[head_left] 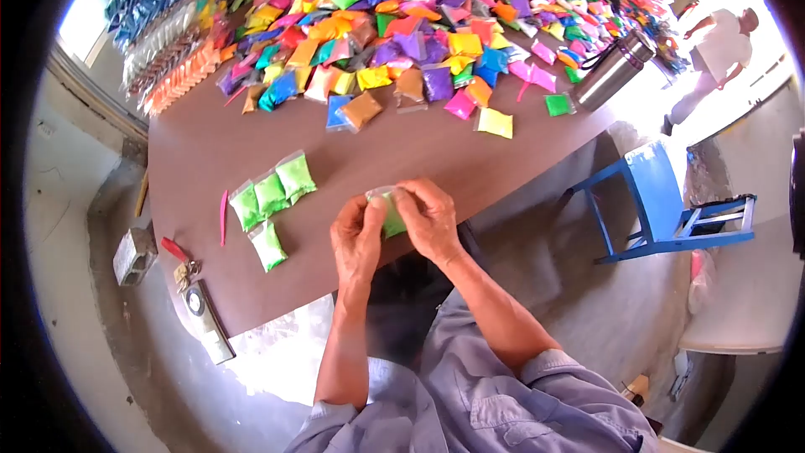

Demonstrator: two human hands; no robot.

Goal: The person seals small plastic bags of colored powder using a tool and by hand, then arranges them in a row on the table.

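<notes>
So the step in hand looks to me like fiddling with the top edge of a small light-green packet in clear plastic (392, 220), maybe pressing along its seal, though the fingers hide too much to be sure. It's held up between both hands near the front edge of the brown flat-topped table (335, 155). Left hand (355, 237) has its thumb and fingers pinching one upper corner, right hand (431, 220) pinches the other, same way. I'd say the next move calls for an even pinch on both sides and no squeezing of the soft belly. Counting up: five light-green packets at this spot, one held plus four on the tabletop, three in a touching row (270, 193) and one just below them (268, 247). Also one thin pink strip (224, 218), one brushed-steel bottle (616, 71), one bunch of keys with a red tag (174, 250). The heap of multicoloured packets (407, 42)? Way too many overlapping to count, sorry.
</notes>
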